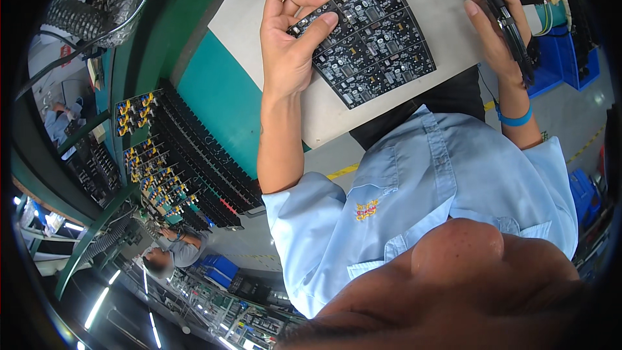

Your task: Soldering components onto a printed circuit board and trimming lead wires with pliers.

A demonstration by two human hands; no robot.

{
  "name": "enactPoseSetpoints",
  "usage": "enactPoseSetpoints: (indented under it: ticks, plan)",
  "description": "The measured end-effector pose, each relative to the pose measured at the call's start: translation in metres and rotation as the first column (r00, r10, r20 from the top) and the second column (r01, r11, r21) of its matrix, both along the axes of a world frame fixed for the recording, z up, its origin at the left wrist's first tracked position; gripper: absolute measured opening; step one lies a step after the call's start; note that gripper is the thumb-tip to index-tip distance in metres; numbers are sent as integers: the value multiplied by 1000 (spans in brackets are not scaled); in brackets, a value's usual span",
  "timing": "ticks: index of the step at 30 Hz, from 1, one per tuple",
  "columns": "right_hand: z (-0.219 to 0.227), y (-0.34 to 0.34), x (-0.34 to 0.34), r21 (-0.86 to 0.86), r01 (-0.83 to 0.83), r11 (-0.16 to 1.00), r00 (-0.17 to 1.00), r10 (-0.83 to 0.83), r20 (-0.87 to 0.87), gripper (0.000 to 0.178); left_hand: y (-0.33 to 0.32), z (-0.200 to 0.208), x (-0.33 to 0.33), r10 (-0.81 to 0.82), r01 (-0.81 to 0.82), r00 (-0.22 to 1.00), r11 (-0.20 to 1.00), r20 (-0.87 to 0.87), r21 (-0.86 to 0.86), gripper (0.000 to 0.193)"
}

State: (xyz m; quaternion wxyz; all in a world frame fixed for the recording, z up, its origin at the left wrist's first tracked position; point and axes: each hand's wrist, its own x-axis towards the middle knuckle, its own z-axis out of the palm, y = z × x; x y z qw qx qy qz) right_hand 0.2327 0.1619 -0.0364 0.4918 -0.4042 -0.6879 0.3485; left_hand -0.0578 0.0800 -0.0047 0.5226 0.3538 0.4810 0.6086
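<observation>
My left hand [291, 52] grips a black circuit board panel [372, 39] by its left edge. The thumb lies on the face, and some of the fingers are hidden behind the panel. Small components cover the panel, which is divided into several boards and held tilted over the pale work surface [246, 32]. At the right, my right hand [495, 32] is closed around a long black tool [497, 6] with a silvery part near its upper end; its exact kind cannot be made out. A blue wrist strap [516, 116] with a thin cord circles my right wrist.
Black slotted racks [201, 149] with circuit boards [155, 175] stand at the left, beside a green mat [217, 104]. Blue bins [551, 65] and cables lie at the right. A flexible duct [78, 19] hangs upper left. Another person [175, 256] works farther off.
</observation>
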Motion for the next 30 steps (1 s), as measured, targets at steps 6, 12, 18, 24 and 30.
enactPoseSetpoints:
  ticks: [6,12,18,24,30]
  plan:
    - [0,7,2,37,-2,999,1000,1,23,47,5,-3,2,9,-9,1000,1000,22,9,59]
    - [3,7,4,56,-52,997,996,56,-70,46,5,4,5,30,-31,999,999,31,20,60]
    - [33,-15,-4,276,-286,918,946,316,-69,44,2,5,5,62,-62,998,995,3,78,61]
    - [37,-23,-11,241,-476,846,872,490,2,45,0,4,2,58,-57,998,995,-1,82,62]
    - [37,-30,-17,251,-473,844,875,483,25,44,-6,6,0,49,-48,999,995,-11,92,62]
